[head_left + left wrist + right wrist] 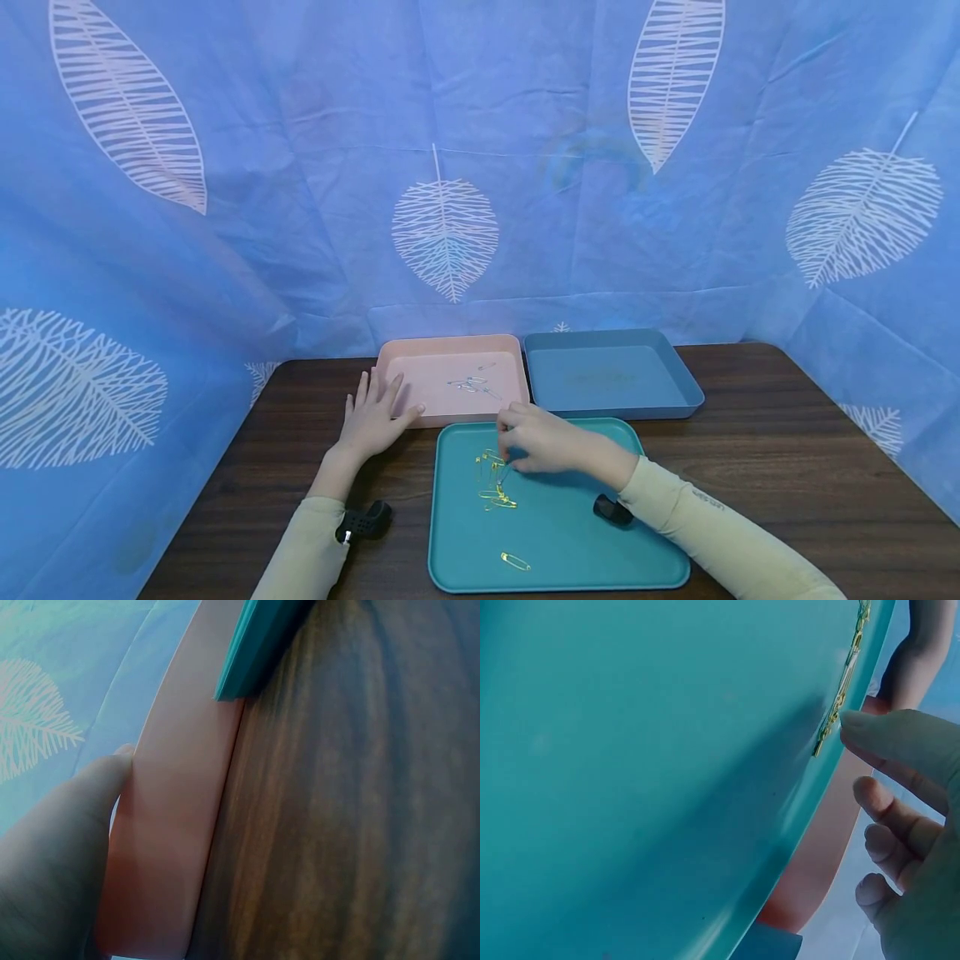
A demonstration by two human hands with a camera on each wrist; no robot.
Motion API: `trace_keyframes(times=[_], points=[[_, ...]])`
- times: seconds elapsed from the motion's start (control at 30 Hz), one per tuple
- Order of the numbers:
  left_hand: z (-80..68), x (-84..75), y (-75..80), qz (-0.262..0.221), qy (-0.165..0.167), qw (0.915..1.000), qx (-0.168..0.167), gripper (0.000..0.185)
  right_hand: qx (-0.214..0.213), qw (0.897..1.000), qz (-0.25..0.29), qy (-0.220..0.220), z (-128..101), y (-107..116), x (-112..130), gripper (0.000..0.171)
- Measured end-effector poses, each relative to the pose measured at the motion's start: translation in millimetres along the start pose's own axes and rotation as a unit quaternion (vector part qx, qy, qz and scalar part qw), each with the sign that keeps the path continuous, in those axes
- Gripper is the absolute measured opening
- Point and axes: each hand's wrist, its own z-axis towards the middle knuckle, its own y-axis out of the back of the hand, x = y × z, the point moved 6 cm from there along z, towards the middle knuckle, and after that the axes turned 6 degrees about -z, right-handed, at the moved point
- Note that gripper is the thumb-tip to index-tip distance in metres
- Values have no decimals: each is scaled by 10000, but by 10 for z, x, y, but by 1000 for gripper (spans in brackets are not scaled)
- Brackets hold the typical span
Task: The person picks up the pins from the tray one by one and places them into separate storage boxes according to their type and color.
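Three trays on table point(750, 467). Right hand point(543, 440) over teal tray point(570, 542), fingers point(885, 739) pressed together, pinching at gold pins point(495, 483) at its 11 o'clock. Left hand point(371, 421) flat, fingers spread, steadying pink tray point(450, 346); silver pins point(472, 383) lie inside. Blue tray point(611, 375) at 1 o'clock.

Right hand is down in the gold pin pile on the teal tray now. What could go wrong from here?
1. The gold safety pins lie tangled, so the right hand may lift several at once.
2. An open pin could prick the fingers.
3. The left hand rests flat beside the pink tray; a nudge may shift it.
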Motion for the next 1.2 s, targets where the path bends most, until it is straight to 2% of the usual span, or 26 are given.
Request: trace_keyframes(times=[0.27, 0.7, 0.93, 1.2], points=[[2, 6, -8, -24, 4, 10000, 0, 85, 396, 9992, -47, -2, 34, -75, 17, 8], [7, 13, -10, -32, -11, 10000, 5, 85, 408, 9990, -176, 76, 76, -63, 66, 16], [8, 14, -14, -5, -4, 10000, -11, 85, 459, 9988, -38, 167, 84, -63, 90, 15], [9, 14, -14, 0, 6, 10000, 10, 84, 655, 9978, -29, 50, 101, -114, 76, 20]])
